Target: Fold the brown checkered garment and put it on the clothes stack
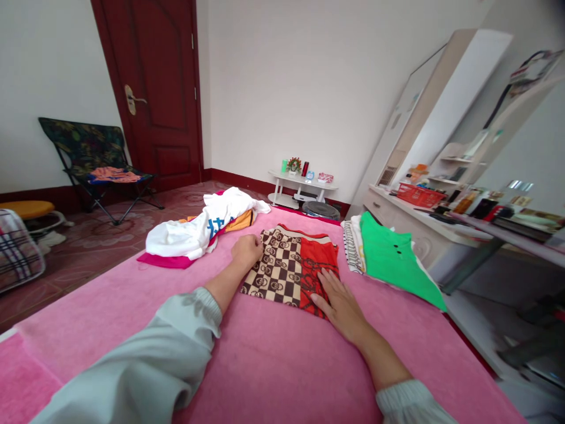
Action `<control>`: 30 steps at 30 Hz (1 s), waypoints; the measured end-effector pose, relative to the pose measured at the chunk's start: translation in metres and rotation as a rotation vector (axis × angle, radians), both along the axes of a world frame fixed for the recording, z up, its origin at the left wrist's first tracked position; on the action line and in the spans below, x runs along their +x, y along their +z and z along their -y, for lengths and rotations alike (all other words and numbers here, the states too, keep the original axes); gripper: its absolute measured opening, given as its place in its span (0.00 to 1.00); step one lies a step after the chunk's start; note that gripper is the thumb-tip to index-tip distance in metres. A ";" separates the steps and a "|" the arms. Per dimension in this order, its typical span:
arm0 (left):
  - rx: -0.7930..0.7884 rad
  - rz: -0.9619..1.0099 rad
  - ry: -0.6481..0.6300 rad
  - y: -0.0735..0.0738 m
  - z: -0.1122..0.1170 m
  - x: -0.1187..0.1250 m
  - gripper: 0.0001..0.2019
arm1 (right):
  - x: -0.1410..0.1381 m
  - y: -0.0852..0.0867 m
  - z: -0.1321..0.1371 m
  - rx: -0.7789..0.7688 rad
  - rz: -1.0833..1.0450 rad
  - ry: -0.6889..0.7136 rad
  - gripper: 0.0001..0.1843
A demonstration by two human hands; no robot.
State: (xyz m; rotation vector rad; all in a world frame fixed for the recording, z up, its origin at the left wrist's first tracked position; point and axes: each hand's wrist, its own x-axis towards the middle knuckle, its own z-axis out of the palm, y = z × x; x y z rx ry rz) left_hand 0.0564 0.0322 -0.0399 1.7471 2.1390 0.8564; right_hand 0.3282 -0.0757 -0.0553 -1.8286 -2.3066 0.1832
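A folded garment (279,268), half brown-and-cream checked and half red with dark print, lies flat on the pink bed cover (273,359). My left hand (247,250) is at its left edge, fingers curled in and closed on the cloth there; the fingertips are partly hidden. Over the red half, my right hand (338,297) rests flat with its fingers spread. To the left is a loose heap of clothes with a white shirt (176,238) on top and orange and magenta cloth beneath. A green folded shirt (392,250) tops a pile of clothes on the right.
A white dresser (384,206) stands along the right, with a red basket (419,194) and several bottles on it. Beyond the bed is a low white stand (304,182). A folding chair (88,153) holds some cloth near the dark red door (159,88).
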 end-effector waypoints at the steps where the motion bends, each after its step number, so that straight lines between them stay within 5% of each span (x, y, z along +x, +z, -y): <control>1: 0.007 -0.004 0.000 0.002 0.001 0.000 0.08 | 0.000 0.000 0.000 0.000 0.002 0.001 0.40; 7: -0.204 -0.066 -0.121 0.020 0.007 -0.006 0.24 | 0.000 0.000 0.000 -0.003 0.005 -0.001 0.40; 12: -0.444 0.245 -0.362 0.025 0.014 -0.014 0.18 | 0.000 0.000 0.000 -0.006 -0.002 -0.004 0.40; 22: -0.057 0.227 -0.157 0.003 -0.013 0.001 0.25 | -0.004 0.001 0.002 -0.013 -0.011 -0.033 0.40; 30: 0.065 0.258 -0.148 0.007 -0.051 0.027 0.26 | -0.004 0.003 0.004 -0.009 -0.031 -0.039 0.39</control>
